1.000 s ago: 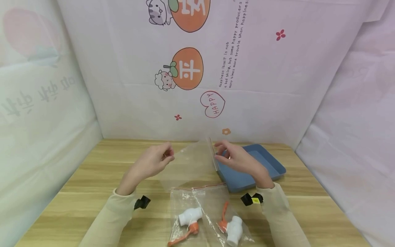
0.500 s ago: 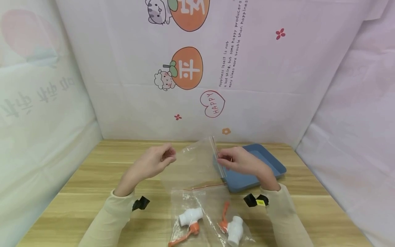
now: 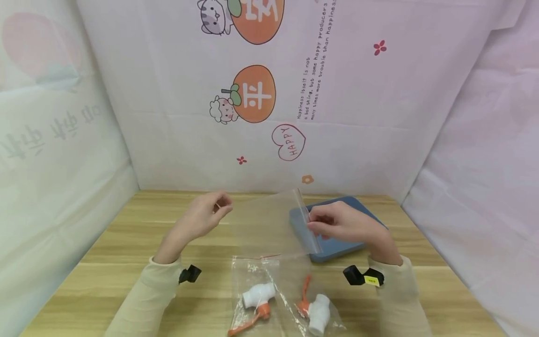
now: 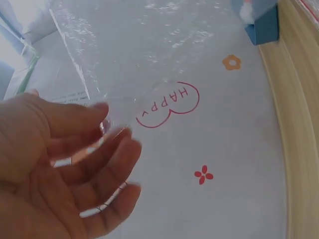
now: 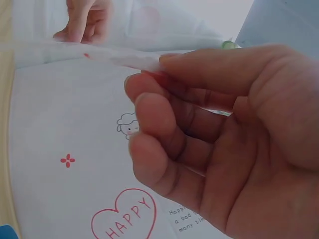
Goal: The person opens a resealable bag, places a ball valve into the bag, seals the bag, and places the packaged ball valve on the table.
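A clear zip bag (image 3: 269, 224) is stretched in the air between the two hands. My left hand (image 3: 202, 215) pinches its left side; in the left wrist view the plastic (image 4: 114, 50) runs up from the thumb and index finger. With thumb and index finger, my right hand (image 3: 347, 224) grips the bag's zip edge, also visible in the right wrist view as a thin strip (image 5: 119, 57). Below, on the table, lie two clear zip bags, each with a white ball valve with an orange handle: one valve (image 3: 258, 296) at left, the other (image 3: 319, 314) at right.
A blue tray (image 3: 337, 252) stands behind the right hand, partly covered by it and the stretched bag. In the left wrist view something white (image 4: 246, 14) shows at the tray. The wooden table (image 3: 126, 262) is walled by white printed cloth (image 3: 358, 117).
My right hand has moved right and slightly down, from loose fingers beside the zip edge to pinching it. The bag has shifted right and spread flatter. My left hand has drifted slightly left.
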A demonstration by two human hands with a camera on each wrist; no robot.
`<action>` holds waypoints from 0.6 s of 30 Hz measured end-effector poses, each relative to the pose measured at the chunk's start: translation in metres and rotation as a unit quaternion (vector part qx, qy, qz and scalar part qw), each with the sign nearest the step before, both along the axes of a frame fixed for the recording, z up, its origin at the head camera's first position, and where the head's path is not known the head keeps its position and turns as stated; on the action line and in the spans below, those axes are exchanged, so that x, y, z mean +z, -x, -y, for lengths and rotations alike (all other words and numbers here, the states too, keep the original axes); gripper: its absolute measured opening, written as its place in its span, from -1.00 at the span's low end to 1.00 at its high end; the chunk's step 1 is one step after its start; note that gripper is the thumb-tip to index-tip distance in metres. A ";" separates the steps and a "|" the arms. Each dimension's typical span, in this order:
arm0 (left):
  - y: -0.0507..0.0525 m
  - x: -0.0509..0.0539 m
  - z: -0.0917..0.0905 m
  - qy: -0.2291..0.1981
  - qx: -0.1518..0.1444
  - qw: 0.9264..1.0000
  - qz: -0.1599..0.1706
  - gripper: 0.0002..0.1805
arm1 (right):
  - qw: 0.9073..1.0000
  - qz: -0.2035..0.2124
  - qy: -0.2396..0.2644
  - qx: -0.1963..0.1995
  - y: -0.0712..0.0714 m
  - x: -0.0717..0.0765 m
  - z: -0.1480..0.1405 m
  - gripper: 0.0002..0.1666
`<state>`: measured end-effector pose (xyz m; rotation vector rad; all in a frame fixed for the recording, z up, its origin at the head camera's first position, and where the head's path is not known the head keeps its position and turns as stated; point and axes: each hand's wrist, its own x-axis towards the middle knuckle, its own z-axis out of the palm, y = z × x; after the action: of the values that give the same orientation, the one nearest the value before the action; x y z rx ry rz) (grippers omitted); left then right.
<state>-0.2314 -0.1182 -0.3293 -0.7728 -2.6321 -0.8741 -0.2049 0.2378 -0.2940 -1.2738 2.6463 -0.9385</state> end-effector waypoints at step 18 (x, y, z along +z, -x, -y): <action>-0.045 -0.002 -0.060 -0.053 -0.213 0.969 -0.116 -0.89 | 0.978 -0.121 0.160 0.054 -0.007 -0.011 0.040 -0.86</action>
<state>-0.1863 -0.0581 -0.3317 -1.3514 -2.2308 -0.9487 -0.1975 0.1981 -0.3046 -1.6829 2.6383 -1.3100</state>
